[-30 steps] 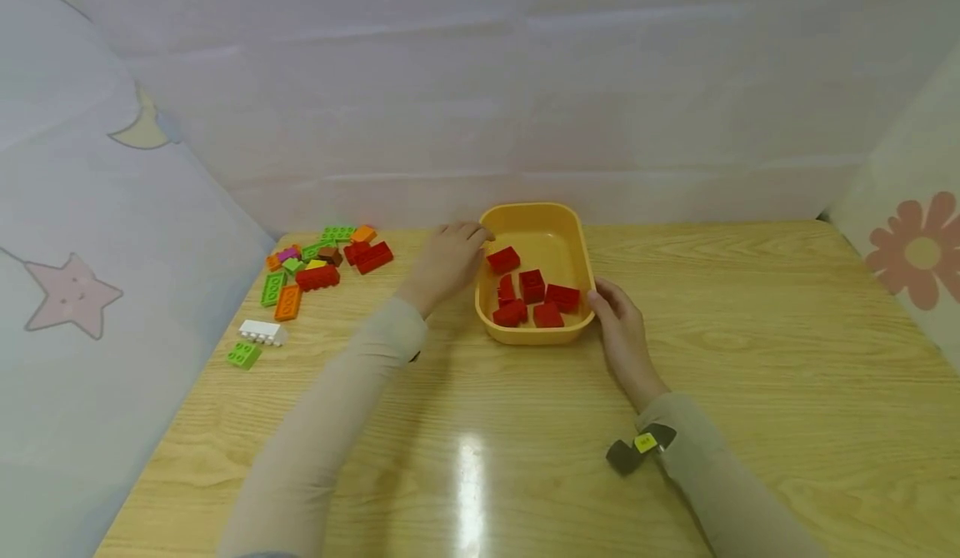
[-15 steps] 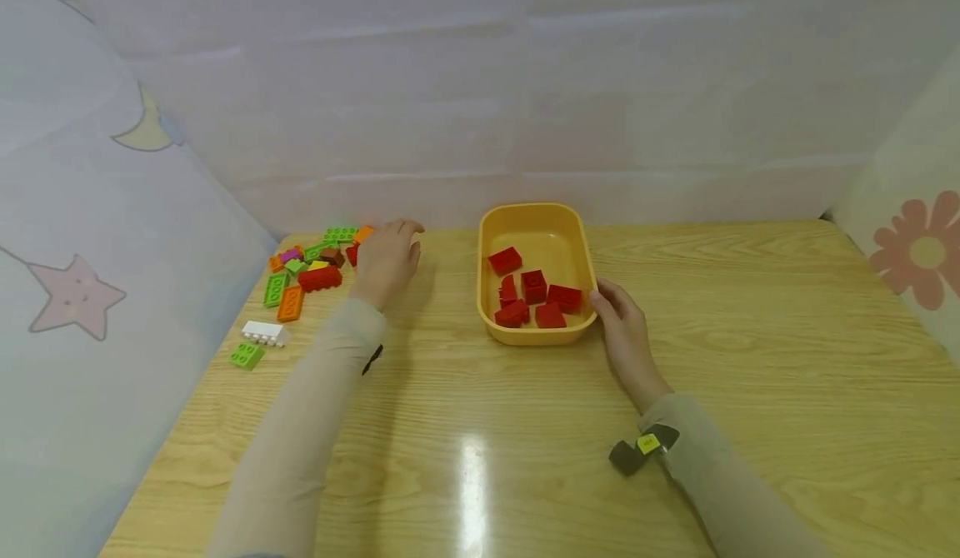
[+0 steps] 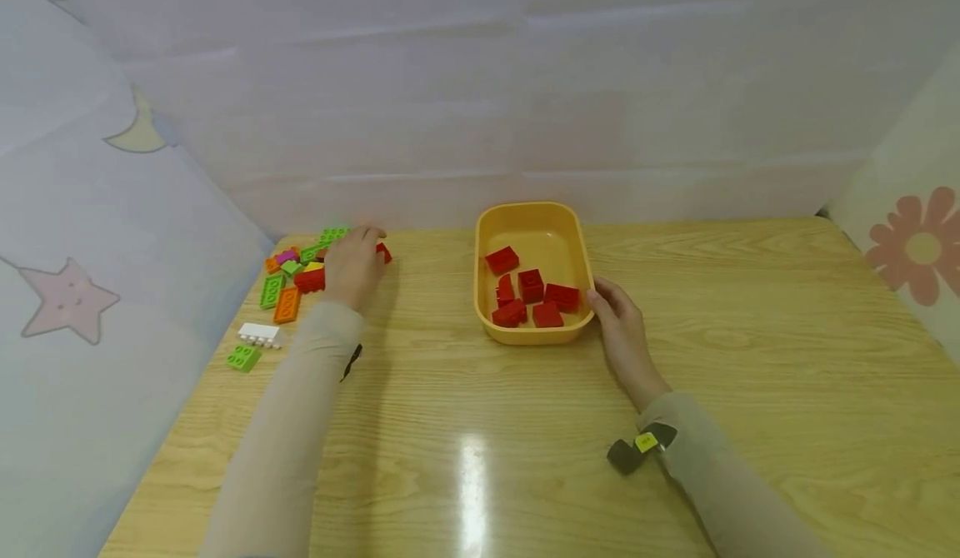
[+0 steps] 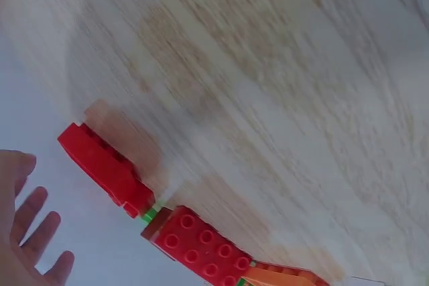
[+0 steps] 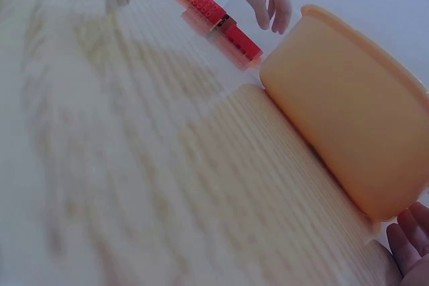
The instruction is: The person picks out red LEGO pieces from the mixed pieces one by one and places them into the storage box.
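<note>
No text readable; yellow wrist label (image 3: 646, 442) too small to make out

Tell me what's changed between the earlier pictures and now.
The left hand moved leftward from the yellow box to the loose blocks; its fingers show no block gripped. The right hand stayed at the box's right edge. The box and the six red blocks inside it stayed as they were.

Yellow-orange bin (image 3: 540, 237); red bricks (image 3: 531, 286) inside; wood-grained table (image 3: 420, 441); pink star (image 3: 71, 301).
</note>
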{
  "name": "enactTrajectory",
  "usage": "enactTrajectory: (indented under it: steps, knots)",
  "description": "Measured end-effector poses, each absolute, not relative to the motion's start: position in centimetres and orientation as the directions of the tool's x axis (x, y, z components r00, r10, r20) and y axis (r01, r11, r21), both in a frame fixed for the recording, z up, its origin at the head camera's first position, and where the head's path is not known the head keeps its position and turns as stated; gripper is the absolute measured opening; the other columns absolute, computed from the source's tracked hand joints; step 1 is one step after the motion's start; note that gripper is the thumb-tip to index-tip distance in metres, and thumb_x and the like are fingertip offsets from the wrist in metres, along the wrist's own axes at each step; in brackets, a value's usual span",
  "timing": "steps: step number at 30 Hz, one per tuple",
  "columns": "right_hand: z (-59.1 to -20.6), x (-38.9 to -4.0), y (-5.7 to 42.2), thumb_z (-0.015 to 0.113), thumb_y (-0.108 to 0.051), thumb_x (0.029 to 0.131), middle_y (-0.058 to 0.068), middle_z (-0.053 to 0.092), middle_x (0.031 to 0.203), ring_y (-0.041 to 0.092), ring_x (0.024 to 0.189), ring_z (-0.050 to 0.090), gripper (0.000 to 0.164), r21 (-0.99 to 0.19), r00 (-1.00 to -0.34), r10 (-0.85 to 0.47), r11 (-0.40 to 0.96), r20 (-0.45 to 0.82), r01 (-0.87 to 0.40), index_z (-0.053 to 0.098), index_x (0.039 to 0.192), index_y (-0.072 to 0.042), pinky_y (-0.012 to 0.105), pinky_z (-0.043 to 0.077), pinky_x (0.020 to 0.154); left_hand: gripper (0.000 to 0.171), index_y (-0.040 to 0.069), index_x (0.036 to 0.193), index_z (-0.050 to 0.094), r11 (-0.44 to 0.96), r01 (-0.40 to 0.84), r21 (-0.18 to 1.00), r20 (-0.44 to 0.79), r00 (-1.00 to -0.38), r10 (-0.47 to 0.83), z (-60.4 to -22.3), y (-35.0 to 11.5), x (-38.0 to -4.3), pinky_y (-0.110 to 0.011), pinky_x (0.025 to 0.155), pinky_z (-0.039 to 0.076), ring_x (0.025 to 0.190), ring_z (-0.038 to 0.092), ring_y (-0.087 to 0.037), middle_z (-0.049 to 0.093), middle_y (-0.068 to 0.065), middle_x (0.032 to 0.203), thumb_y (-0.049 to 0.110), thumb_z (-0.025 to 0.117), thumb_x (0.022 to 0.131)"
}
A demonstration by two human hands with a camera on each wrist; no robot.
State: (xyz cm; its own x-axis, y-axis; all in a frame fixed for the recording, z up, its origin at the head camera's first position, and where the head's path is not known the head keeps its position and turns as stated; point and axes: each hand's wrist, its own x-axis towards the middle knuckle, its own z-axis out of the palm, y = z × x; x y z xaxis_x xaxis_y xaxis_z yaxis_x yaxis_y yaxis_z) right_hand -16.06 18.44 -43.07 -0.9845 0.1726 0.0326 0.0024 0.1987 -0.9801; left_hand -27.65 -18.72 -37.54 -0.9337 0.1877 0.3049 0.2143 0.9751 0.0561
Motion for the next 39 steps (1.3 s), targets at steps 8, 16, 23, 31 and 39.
enactTrajectory:
  steps: [8, 16, 23, 31, 39]
  knots:
    - [-43.0, -16.0, 18.4, 0.047, -0.038, 0.096, 0.014, 0.048, 0.143, 0.021, 0.13, 0.042, 0.053, -0.982, -0.985, 0.169, 0.191, 0.043, -0.01, 0.045, 0.139, -0.007, 0.047, 0.035, 0.113, 0.049, 0.004, 0.135, 0.045, 0.992, 0.126, 0.015, 0.11, -0.986, 0.124, -37.7, -19.9, -27.2, -0.058, 0.103, 0.04, 0.12, 0.046, -0.04, 0.051, -0.019, 0.136, 0.024, 0.056, 0.092]
    - [-42.8, -15.9, 18.4, 0.046, -0.037, 0.096, 0.015, 0.049, 0.143, 0.022, 0.13, 0.042, 0.052, -0.979, -0.984, 0.173, 0.202, 0.052, -0.016, 0.045, 0.138, -0.005, 0.048, 0.035, 0.113, 0.055, 0.003, 0.142, 0.037, 0.992, 0.119, 0.051, 0.046, -0.992, 0.117, -38.0, -20.1, -26.7, -0.062, 0.101, 0.041, 0.126, 0.041, -0.042, 0.044, -0.023, 0.143, 0.022, 0.053, 0.093]
    - [-42.9, -16.0, 18.3, 0.046, -0.037, 0.096, 0.016, 0.05, 0.142, 0.022, 0.129, 0.043, 0.052, -0.981, -0.984, 0.173, 0.196, 0.048, -0.014, 0.046, 0.137, -0.005, 0.048, 0.035, 0.113, 0.056, 0.005, 0.147, 0.03, 0.992, 0.117, 0.055, -0.061, -0.991, 0.12, -38.2, -20.1, -26.5, -0.065, 0.102, 0.038, 0.133, 0.032, -0.042, 0.034, -0.021, 0.152, 0.024, 0.045, 0.096]
    - [-42.8, -16.1, 18.2, 0.047, -0.036, 0.096, 0.015, 0.049, 0.142, 0.021, 0.129, 0.043, 0.051, -0.983, -0.985, 0.17, 0.183, 0.041, -0.009, 0.046, 0.138, -0.006, 0.047, 0.035, 0.113, 0.054, 0.002, 0.142, 0.036, 0.992, 0.124, 0.029, -0.034, -0.992, 0.125, -38.9, -20.2, -27.2, -0.063, 0.096, 0.044, 0.124, 0.042, -0.043, 0.044, -0.024, 0.142, 0.023, 0.05, 0.094]
    - [-42.8, -16.1, 18.3, 0.046, -0.038, 0.096, 0.014, 0.049, 0.143, 0.02, 0.128, 0.044, 0.053, -0.982, -0.986, 0.167, 0.187, 0.028, 0.003, 0.045, 0.139, -0.007, 0.047, 0.037, 0.112, 0.051, 0.0, 0.134, 0.043, 0.989, 0.143, 0.022, -0.006, -0.99, 0.144, -38.8, -19.3, -27.2, -0.056, 0.087, 0.052, 0.107, 0.054, -0.04, 0.054, -0.024, 0.127, 0.02, 0.058, 0.089]
